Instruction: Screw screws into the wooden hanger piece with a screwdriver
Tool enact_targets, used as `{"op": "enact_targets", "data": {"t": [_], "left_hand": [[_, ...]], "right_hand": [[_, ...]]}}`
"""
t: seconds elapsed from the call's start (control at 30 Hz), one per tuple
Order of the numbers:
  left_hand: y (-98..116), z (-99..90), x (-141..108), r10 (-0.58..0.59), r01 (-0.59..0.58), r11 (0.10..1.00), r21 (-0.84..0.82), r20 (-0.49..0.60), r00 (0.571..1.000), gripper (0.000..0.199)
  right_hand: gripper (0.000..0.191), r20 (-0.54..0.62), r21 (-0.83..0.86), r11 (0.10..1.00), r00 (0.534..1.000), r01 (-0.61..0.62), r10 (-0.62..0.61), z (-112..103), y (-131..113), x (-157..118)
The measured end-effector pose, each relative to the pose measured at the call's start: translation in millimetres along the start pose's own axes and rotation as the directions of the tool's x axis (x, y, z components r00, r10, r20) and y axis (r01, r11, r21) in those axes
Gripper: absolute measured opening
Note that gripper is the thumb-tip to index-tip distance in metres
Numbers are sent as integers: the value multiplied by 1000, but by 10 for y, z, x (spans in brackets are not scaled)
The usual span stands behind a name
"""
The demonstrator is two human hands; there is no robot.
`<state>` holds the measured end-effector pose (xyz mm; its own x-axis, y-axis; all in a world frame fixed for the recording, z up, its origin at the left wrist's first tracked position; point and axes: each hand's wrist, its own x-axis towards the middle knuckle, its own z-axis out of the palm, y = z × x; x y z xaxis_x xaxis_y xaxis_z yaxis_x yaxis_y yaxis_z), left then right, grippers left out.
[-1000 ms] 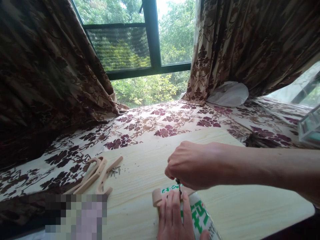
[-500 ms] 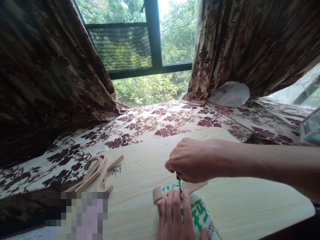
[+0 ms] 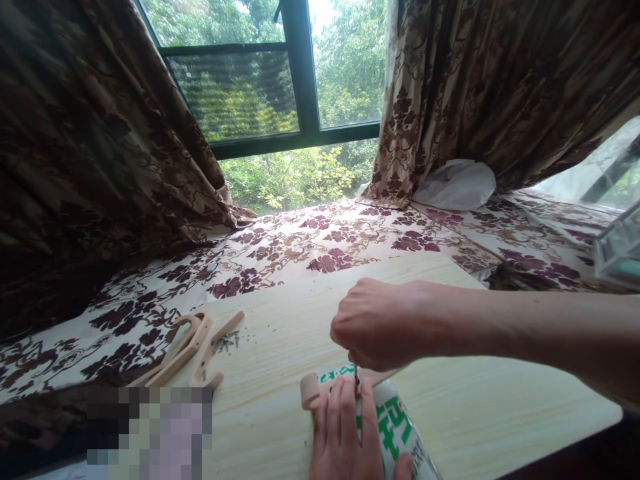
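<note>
Green “钙” on package under left fingers

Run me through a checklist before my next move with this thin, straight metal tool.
1. Right hand closed round the thin, straight metal tool: ok.
2. Left hand pressing the tan, curl-ended wooden piece: ok.
3. Left fingers well clear of the tool: not ok, they flank it.
4. Tool tip seated: cannot tell, too small.
5. Small dark metal fasteners away from both hands: ok.
</note>
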<state>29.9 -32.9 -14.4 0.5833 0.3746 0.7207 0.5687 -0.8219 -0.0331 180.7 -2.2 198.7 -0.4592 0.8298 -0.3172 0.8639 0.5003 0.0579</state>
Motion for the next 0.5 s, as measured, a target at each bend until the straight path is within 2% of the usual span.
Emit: {"op": "enact_targets", "data": {"t": [0.13, 0.23, 0.4, 0.5], "left_hand": [[-1, -33, 4, 3, -4, 1000, 15, 54, 999, 63], [0, -53, 10, 3, -4, 1000, 14, 78, 997, 63], [19, -30, 31, -2, 2, 1000, -9, 12, 1000, 60], [25, -8, 33, -5, 5, 1000, -12, -25, 1000, 59]], "right_hand": [[12, -61, 5, 995, 993, 97, -96, 11, -22, 14], [11, -51, 28, 990, 990, 136, -135, 16, -30, 65], [14, -14, 53, 997, 998, 55, -55, 26, -9, 75], [16, -49, 71, 997, 999, 16, -12, 65, 5, 35]]}}
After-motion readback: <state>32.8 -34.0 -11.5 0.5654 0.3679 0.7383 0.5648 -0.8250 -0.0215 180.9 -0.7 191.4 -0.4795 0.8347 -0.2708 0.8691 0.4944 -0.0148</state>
